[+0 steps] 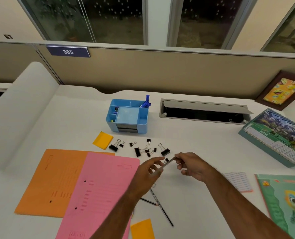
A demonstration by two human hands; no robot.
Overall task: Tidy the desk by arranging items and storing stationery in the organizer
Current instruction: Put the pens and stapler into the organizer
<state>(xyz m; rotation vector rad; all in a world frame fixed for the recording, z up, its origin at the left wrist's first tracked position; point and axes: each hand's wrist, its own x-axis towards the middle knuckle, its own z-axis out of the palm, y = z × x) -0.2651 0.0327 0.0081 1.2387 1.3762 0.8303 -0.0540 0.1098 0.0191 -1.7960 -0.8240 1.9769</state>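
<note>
Both hands meet over the white worktop [186, 135], just in front of the scattered clips. Left hand [148, 173] and right hand [191, 167] share one thin dark stick, apparently a pencil [167, 163]. Left grip: fingers curled round the near end. Right grip: thumb and fingertips pinch the far end. The held pencil is tilted, its far end higher and to the right; motion blur hides detail.

Just beyond the hands: a loose cluster of black binder clips [147, 149] lying on the worktop, mixed sizes, some touching, others apart. One clip lies partly hidden behind the held pencil.

Below the left forearm: two more pencils [162, 208] lying on the worktop, crossing near their upper ends.

Left of the hands: pink folder [98, 192] overlapping an orange folder [57, 181], both flat. A yellow sticky pad [103, 140] lies between the folders and the organizer; a second yellow pad [142, 229] sits at the near edge beside the pink folder.

Further back, centre: blue organizer [127, 116], upright, several compartments. Blue pens [146, 101] stand in its rear right compartment. Small items in the left compartments, too small to identify.

Right side: desk calendar [278, 137] standing, a green notebook [284, 200] lying flat, a small printed pad [238, 181] between notebook and right forearm. An open cable hatch [203, 110] is set in the worktop behind.
</note>
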